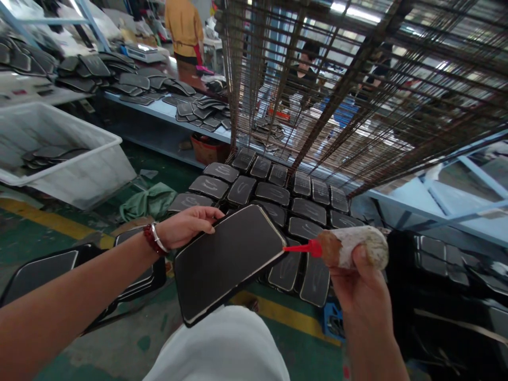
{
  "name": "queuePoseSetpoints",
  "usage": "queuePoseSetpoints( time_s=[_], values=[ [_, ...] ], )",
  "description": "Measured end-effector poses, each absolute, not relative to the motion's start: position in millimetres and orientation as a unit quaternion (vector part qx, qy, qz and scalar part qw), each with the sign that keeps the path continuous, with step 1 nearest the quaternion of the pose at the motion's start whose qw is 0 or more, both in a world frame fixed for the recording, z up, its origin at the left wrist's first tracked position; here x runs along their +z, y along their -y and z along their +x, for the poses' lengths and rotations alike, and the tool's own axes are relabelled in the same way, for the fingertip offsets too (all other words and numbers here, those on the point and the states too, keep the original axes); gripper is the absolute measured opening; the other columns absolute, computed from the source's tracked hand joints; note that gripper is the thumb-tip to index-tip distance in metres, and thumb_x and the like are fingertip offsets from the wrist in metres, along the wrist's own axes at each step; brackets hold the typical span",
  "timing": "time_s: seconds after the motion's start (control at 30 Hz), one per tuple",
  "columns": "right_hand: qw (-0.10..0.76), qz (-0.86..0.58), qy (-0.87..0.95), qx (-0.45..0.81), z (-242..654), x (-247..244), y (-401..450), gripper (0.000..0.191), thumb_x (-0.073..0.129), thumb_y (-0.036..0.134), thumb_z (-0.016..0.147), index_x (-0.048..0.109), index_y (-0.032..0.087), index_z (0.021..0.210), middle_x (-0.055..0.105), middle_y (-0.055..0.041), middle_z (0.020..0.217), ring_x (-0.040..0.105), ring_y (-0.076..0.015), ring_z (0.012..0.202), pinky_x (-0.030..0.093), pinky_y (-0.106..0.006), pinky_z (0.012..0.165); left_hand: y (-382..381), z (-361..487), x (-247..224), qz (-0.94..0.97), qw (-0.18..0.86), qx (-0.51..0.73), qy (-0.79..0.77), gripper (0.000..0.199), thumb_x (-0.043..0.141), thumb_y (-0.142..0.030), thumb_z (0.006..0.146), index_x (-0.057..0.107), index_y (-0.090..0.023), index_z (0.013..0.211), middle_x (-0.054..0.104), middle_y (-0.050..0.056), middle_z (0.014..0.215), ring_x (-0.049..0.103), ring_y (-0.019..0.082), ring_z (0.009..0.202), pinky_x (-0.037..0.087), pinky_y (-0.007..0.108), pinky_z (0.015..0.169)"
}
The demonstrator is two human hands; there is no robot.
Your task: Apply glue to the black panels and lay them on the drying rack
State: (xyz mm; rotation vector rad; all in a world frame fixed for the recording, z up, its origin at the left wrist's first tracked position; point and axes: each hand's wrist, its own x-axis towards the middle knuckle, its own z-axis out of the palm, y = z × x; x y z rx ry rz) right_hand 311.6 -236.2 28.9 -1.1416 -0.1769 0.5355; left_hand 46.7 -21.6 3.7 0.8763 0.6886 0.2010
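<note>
A dark, rounded rectangular panel [232,259] with a pale line along its edge is gripped at its upper left side by my left hand [188,227]. My right hand [363,275] is wrapped round a squeeze bottle [353,246], whitish with brown stains. The bottle lies nearly level, and its red nozzle [301,247] points left, its tip at the panel's right corner. Whether the tip touches the panel I cannot tell. Beyond the panel, similar dark panels [272,193] with pale marks lie in rows.
A wire rack [325,90] leans over the rows of panels. To the left stands a white plastic bin [91,169] with dark pieces inside. A blue table [159,111] carries heaps of panels. A green cloth [148,201] lies on the floor. Several people are in the background.
</note>
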Motion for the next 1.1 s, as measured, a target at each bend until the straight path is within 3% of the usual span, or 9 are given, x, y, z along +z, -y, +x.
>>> queuePoseSetpoints(
  time_s=[0.2,0.57,0.7,1.0,1.1],
  values=[
    [0.821,-0.53,0.057,0.202,309,18,221,0.031,0.083,0.026,0.066,0.069,0.019,0.094,0.069,-0.0003,0.095,0.066,-0.0132,0.084,0.059,-0.023,0.073,26,45,-3,0.387,0.854,0.116,-0.327,0.035,0.072,-0.005,0.063,0.067,-0.015,0.096,0.073,0.009,0.091,0.069,0.02,0.072,0.058,0.032,0.068],
    [0.798,-0.543,0.103,0.241,282,7,221,0.032,0.08,0.027,0.07,0.069,0.02,0.099,0.07,-0.0015,0.096,0.066,-0.0133,0.084,0.057,-0.025,0.078,26,44,-4,0.358,0.847,0.146,-0.366,0.035,0.07,0.0,0.062,0.064,-0.013,0.094,0.073,0.01,0.087,0.069,0.02,0.068,0.058,0.031,0.063],
    [0.782,-0.554,0.11,0.262,272,6,224,0.035,0.081,0.03,0.069,0.068,0.022,0.101,0.07,-0.0017,0.094,0.067,-0.0157,0.085,0.057,-0.029,0.078,25,45,-3,0.346,0.839,0.163,-0.387,0.034,0.068,0.002,0.062,0.064,-0.012,0.092,0.072,0.011,0.086,0.069,0.02,0.066,0.058,0.029,0.06],
    [0.761,-0.543,0.162,0.317,253,2,234,0.051,0.075,0.031,0.075,0.057,0.023,0.121,0.069,-0.0089,0.107,0.065,-0.0266,0.102,0.047,-0.05,0.098,24,45,-7,0.32,0.826,0.187,-0.424,0.031,0.062,0.004,0.062,0.061,-0.012,0.088,0.071,0.009,0.076,0.068,0.019,0.06,0.057,0.027,0.055],
    [0.754,-0.537,0.175,0.336,248,-1,239,0.054,0.074,0.03,0.075,0.054,0.025,0.125,0.07,-0.0095,0.107,0.065,-0.0276,0.102,0.047,-0.052,0.096,24,45,-8,0.32,0.82,0.193,-0.435,0.031,0.061,0.005,0.062,0.06,-0.012,0.088,0.07,0.009,0.076,0.068,0.018,0.059,0.057,0.027,0.053]
  ],
)
